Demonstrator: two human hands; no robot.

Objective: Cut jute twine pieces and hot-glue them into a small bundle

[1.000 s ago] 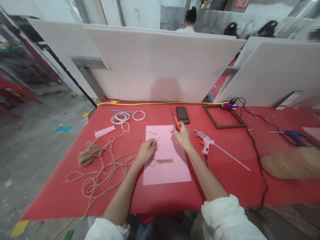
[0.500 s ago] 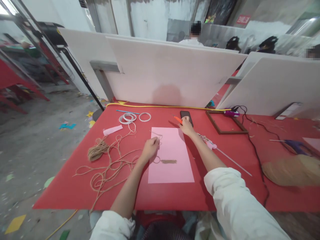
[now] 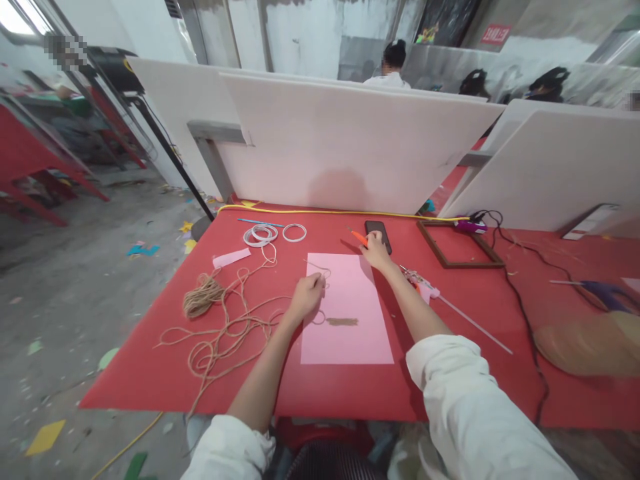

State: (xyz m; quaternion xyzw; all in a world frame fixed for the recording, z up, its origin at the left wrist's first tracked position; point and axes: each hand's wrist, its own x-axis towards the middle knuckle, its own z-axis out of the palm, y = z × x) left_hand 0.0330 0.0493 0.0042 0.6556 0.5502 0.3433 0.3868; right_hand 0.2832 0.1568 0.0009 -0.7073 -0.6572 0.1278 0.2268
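Observation:
My left hand (image 3: 307, 295) is closed in a pinch on a strand of jute twine (image 3: 320, 273) at the left edge of a pink paper sheet (image 3: 347, 310) on the red table (image 3: 165, 320). A short frayed twine bundle (image 3: 343, 321) lies on the sheet. My right hand (image 3: 376, 248) reaches to the far side of the sheet, fingers curled on orange-handled scissors (image 3: 358, 237) that lie flat beside a black phone (image 3: 379, 233).
A tangle of loose twine (image 3: 220, 320) covers the table's left part. White rings (image 3: 273, 233) lie at the back. A glue gun (image 3: 423, 285) with a long stick, a wooden frame (image 3: 457, 243) and black cables (image 3: 523, 313) lie to the right. White partition boards (image 3: 350, 140) stand behind.
My right hand moved away from me with the scissors and lowered them beside the phone. My left hand stayed pinched on the twine. The camera tilted up slightly.

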